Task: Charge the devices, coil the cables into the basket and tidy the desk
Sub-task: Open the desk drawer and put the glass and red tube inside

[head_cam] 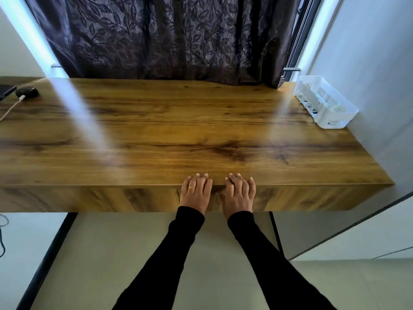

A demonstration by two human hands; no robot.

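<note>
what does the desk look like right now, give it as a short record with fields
surface: wooden desk
left hand: fingers flat on the desk's front edge, holding nothing
right hand: the same, beside the left
basket: white basket at the far right corner, white cable coiled inside
devices: black earbud case at far left with a white charging cable plugged in; dark phone beside it, cut off by the frame
backdrop: dark leaf-pattern curtain
</note>
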